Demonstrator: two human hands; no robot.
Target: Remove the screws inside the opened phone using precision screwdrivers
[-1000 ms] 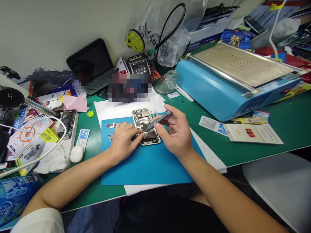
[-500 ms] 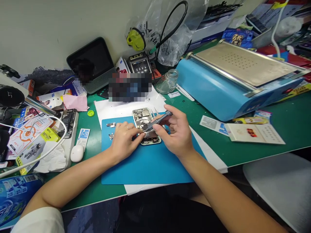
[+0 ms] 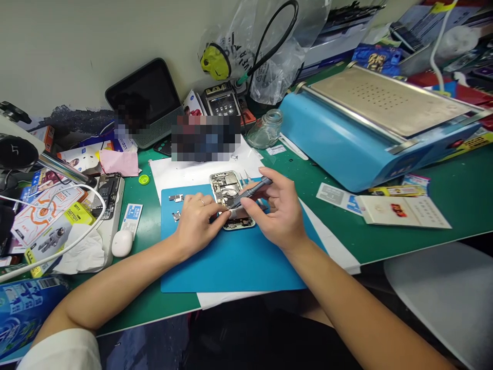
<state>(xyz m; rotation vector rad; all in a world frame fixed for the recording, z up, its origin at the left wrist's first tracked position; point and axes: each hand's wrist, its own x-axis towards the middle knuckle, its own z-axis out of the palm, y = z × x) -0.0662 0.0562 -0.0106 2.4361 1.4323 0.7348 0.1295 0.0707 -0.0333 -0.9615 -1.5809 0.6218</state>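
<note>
An opened phone point(image 3: 227, 190) with its insides bare lies on a blue mat point(image 3: 231, 257). My right hand point(image 3: 275, 213) is closed round a grey screwdriver point(image 3: 252, 191), whose tip points down-left into the phone's lower half. My left hand point(image 3: 198, 221) rests on the mat at the phone's left edge, fingers curled and pinched against the frame near the tool tip. Small metal parts point(image 3: 176, 198) lie on the mat just left of my left hand.
A blue machine with a metal top plate point(image 3: 370, 123) fills the right rear. A glass jar point(image 3: 265, 131), a meter point(image 3: 221, 100) and a dark tablet point(image 3: 144, 105) stand behind. Another opened phone point(image 3: 108, 192), a white earbud case point(image 3: 122, 243) and boxes crowd the left.
Hardly anything has moved; my right hand and the screwdriver have shifted very slightly left over the phone.
</note>
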